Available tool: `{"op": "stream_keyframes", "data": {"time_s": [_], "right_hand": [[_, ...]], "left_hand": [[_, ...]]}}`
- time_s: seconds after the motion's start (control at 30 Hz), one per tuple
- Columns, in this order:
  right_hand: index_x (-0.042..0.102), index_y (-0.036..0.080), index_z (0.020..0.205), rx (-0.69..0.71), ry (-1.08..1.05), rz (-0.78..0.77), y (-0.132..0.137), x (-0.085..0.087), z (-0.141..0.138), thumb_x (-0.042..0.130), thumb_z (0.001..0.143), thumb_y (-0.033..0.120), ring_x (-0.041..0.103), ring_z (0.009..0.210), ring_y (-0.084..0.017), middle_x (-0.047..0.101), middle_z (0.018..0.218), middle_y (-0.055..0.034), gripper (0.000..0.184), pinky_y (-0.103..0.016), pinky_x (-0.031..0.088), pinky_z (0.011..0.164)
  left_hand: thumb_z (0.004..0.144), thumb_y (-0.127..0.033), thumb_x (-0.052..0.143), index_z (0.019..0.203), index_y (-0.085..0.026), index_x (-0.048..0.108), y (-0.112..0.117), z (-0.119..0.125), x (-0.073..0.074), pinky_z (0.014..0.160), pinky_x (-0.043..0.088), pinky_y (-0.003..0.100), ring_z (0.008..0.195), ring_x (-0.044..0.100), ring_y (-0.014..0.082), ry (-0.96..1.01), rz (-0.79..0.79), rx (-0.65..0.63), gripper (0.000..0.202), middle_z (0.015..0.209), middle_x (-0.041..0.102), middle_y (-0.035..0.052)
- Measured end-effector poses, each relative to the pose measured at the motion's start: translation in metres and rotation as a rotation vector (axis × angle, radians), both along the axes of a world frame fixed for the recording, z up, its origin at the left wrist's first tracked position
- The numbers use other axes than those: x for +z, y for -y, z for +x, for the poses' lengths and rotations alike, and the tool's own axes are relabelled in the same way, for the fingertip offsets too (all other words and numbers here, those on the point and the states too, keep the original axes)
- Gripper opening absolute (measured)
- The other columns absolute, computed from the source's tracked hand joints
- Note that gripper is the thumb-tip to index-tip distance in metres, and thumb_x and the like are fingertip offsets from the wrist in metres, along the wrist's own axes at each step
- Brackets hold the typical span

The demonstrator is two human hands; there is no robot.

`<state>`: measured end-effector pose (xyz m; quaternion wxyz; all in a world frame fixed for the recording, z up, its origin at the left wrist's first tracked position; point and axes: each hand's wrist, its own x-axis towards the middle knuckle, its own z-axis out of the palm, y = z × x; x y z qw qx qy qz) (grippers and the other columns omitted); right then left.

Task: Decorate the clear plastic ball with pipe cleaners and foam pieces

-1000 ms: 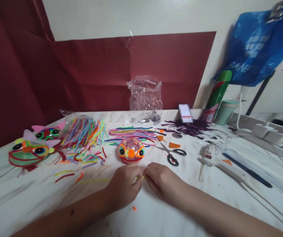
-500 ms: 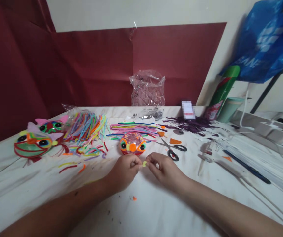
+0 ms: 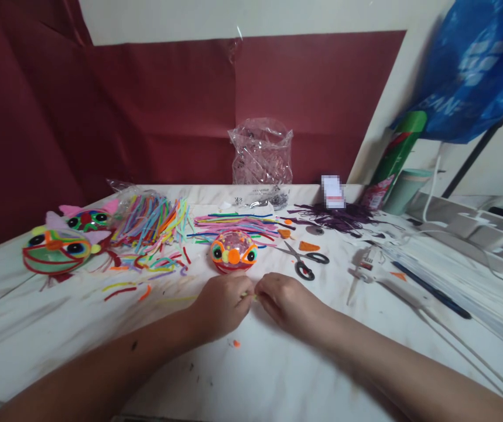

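Observation:
Pinched between the fingers of my left hand (image 3: 225,303) is a thin yellow pipe cleaner (image 3: 181,298), whose tail runs out past the wrist to the left. My right hand (image 3: 285,300) is closed beside it, fingertips on the pipe cleaner's other end; most of the bend is hidden by the fingers. Just beyond both hands sits a round clear ball with a face (image 3: 233,257), bearing black eyes, orange trim and an orange nose. Black-handled scissors (image 3: 304,268) lie spread apart to its right.
Two finished face ornaments (image 3: 55,252) stand at the left near a bag of coloured pipe cleaners (image 3: 146,223). A hot glue gun (image 3: 392,287) with its cord and a dark blue stick (image 3: 435,293) lie on the right. Purple strands (image 3: 339,218) are heaped behind.
My hands have drawn closer together and curled further round the yellow piece, so less of it shows between them. The view has tilted slightly.

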<state>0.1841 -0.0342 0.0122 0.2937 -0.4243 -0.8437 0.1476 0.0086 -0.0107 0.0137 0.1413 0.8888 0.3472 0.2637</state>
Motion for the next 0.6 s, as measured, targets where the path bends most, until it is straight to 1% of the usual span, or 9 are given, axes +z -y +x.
{"op": "stream_keyframes", "data": {"time_s": [0.07,0.13,0.2,0.3,0.43,0.53,0.6], "right_hand": [[0.059,0.014,0.074,-0.032,-0.227,-0.168,-0.001,0.003,0.0,0.047,0.082,0.018,0.053,0.063,-0.014,0.06,0.068,-0.0042,0.016,-0.026,0.041,0.06],[0.061,0.015,0.078,-0.03,-0.48,-0.347,-0.003,0.005,-0.002,0.051,0.082,0.029,0.052,0.062,-0.013,0.059,0.068,-0.0016,0.018,-0.025,0.041,0.059],[0.061,0.015,0.081,-0.018,-0.655,-0.445,-0.002,0.005,-0.006,0.058,0.078,0.037,0.052,0.063,-0.012,0.058,0.068,-0.0003,0.023,-0.026,0.041,0.061],[0.062,0.015,0.078,-0.056,-0.77,-0.444,0.001,0.001,-0.013,0.065,0.072,0.043,0.052,0.063,-0.012,0.058,0.067,0.0007,0.028,-0.026,0.041,0.064],[0.061,0.016,0.073,-0.088,-0.808,-0.398,0.005,-0.005,-0.017,0.064,0.075,0.044,0.05,0.064,-0.012,0.056,0.065,0.0014,0.028,-0.025,0.04,0.063],[0.062,0.017,0.074,-0.061,-0.801,-0.399,0.003,-0.007,-0.015,0.062,0.077,0.043,0.048,0.064,-0.012,0.055,0.065,0.0017,0.026,-0.024,0.039,0.063],[0.062,0.017,0.074,-0.039,-0.823,-0.419,0.0,-0.009,-0.013,0.062,0.078,0.041,0.048,0.064,-0.012,0.055,0.065,0.0018,0.025,-0.024,0.038,0.063]], "left_hand": [[0.074,-0.014,0.047,0.064,-0.017,0.055,0.001,0.001,0.007,0.06,0.038,0.022,0.063,0.052,0.0125,0.137,-0.054,0.044,0.013,0.065,0.056,-0.0002],[0.075,-0.018,0.049,0.064,-0.017,0.054,0.002,0.002,0.013,0.058,0.039,0.021,0.061,0.051,0.0115,0.302,-0.134,0.111,0.012,0.064,0.055,-0.0015],[0.075,-0.021,0.049,0.065,-0.017,0.054,0.003,0.004,0.015,0.057,0.039,0.021,0.06,0.051,0.0111,0.422,-0.192,0.156,0.012,0.063,0.055,-0.0019],[0.073,-0.019,0.05,0.064,-0.016,0.054,0.005,0.006,0.012,0.058,0.041,0.021,0.062,0.052,0.0114,0.474,-0.152,0.178,0.01,0.063,0.055,-0.0015],[0.071,-0.017,0.051,0.062,-0.017,0.054,0.007,0.007,0.005,0.056,0.041,0.02,0.062,0.053,0.0119,0.47,-0.06,0.177,0.009,0.063,0.056,-0.0007],[0.07,-0.016,0.051,0.062,-0.017,0.054,0.007,0.007,0.005,0.058,0.041,0.021,0.063,0.053,0.0119,0.468,-0.088,0.155,0.008,0.064,0.057,-0.0006],[0.069,-0.016,0.052,0.064,-0.017,0.055,0.007,0.006,0.007,0.059,0.041,0.021,0.064,0.053,0.0121,0.476,-0.156,0.144,0.006,0.065,0.058,-0.0004]]}}
